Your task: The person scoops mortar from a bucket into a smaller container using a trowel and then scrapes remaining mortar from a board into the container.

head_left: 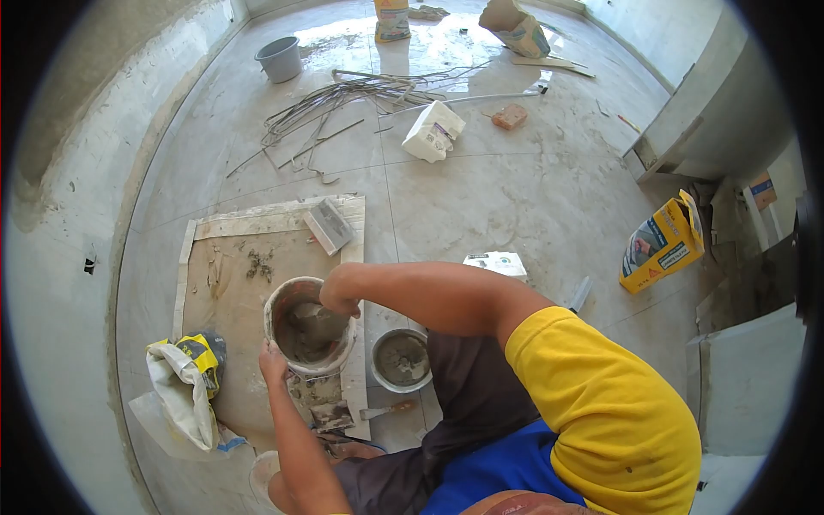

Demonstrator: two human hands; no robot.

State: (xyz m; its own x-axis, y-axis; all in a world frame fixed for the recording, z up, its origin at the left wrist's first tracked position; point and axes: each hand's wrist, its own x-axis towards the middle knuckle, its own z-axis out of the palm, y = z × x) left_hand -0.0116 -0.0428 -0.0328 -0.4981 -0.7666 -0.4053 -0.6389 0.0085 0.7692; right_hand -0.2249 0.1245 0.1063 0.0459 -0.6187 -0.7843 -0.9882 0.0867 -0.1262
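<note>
Four printed bags, two mainly yellow. One round bucket of grey mix, one reddish-brown brick piece.

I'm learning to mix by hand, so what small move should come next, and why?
Probably a slow stir by the right hand: it reaches over the rim of the bucket, where the grey mix looks uneven, and the left hand steadies the side.

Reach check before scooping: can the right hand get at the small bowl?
Probably yes: the small bowl stands beside the bucket with its top uncovered, though the right hand is now busy at the bucket's opening.
</note>
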